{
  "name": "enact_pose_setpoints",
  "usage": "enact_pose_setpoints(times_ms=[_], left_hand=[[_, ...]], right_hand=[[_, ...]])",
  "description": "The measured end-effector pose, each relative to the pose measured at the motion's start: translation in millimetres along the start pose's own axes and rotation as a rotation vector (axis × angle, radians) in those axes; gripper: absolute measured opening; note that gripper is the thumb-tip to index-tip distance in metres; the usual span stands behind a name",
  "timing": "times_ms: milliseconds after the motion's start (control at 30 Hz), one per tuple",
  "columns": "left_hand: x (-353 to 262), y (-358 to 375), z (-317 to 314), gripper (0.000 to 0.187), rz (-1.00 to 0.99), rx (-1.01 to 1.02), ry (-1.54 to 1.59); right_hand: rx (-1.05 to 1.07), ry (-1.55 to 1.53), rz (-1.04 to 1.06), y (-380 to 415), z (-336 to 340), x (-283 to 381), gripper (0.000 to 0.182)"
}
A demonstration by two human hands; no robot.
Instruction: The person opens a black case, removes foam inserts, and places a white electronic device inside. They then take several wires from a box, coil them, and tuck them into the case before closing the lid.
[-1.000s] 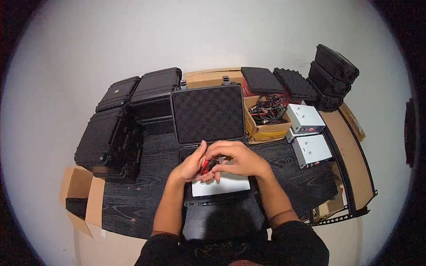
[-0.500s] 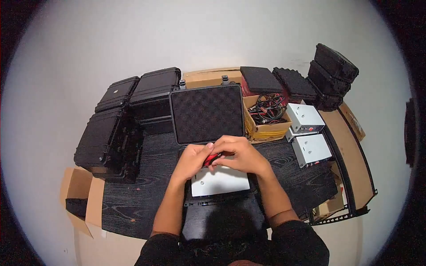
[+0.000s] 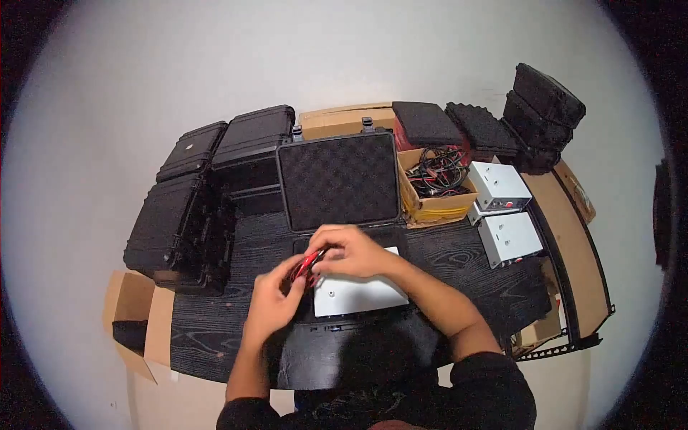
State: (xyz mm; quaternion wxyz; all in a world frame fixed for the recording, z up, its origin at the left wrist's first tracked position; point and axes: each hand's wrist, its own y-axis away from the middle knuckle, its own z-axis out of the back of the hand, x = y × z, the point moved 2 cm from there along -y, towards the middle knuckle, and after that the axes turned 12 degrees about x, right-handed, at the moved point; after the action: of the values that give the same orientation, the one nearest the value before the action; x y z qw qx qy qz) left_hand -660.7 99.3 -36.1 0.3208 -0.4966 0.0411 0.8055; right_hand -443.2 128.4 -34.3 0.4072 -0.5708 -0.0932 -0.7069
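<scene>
A bundle of red and black cable [image 3: 307, 265] is held between my two hands, over the left part of an open black case. My left hand [image 3: 276, 297] grips its lower left side, and my right hand [image 3: 347, 251] pinches its upper right side. Beneath them a white box [image 3: 358, 290] lies in the case's base. The raised case lid [image 3: 339, 183], lined with dark wavy foam, stands behind my hands.
Closed black cases [image 3: 168, 222] are stacked at the left. A carton of tangled cables [image 3: 438, 208] and white boxes [image 3: 510, 240] stand at the right, with more black cases [image 3: 548, 100] behind. An open carton [image 3: 129, 304] is at the lower left.
Both hands have moved left with the cable bundle and spread slightly apart, so more of the bundle shows. The camera view has shifted slightly.
</scene>
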Motion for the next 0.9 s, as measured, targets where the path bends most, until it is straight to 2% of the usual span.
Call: enact_pose_setpoints(times_ms=[100,200,467,567,633,667,767,867,900], left_hand=[[14,29,-5,0.036,0.074,-0.015,-0.024],[32,47,-17,0.040,0.155,-0.022,0.016],[48,61,-32,0.037,0.106,-0.187,-0.090],[51,63,-35,0.033,0.151,-0.236,-0.054],[52,66,-36,0.030,0.233,-0.251,-0.023],[55,67,-37,0.029,0.208,-0.275,0.027],[66,69,-45,0.028,0.144,-0.338,0.163],[68,71,-49,0.029,0.118,-0.358,0.239],[68,72,-50,0.029,0.122,-0.353,0.244]], right_hand=[[0.084,-0.165,0.068,-8,-23,-40,0.024],[0.129,-0.145,0.072,-9,-35,-58,0.024],[0.140,-0.166,0.084,-11,-52,-70,0.034],[0.172,-0.045,0.043,-11,-51,-71,0.043],[0.214,0.152,0.005,-9,-48,-63,0.048],[0.234,0.251,-0.013,-9,-47,-60,0.050],[0.155,0.551,0.111,-8,-48,-69,0.050],[0.133,0.434,-0.079,-10,-50,-63,0.045],[0.098,0.370,-0.073,-10,-51,-65,0.044]])
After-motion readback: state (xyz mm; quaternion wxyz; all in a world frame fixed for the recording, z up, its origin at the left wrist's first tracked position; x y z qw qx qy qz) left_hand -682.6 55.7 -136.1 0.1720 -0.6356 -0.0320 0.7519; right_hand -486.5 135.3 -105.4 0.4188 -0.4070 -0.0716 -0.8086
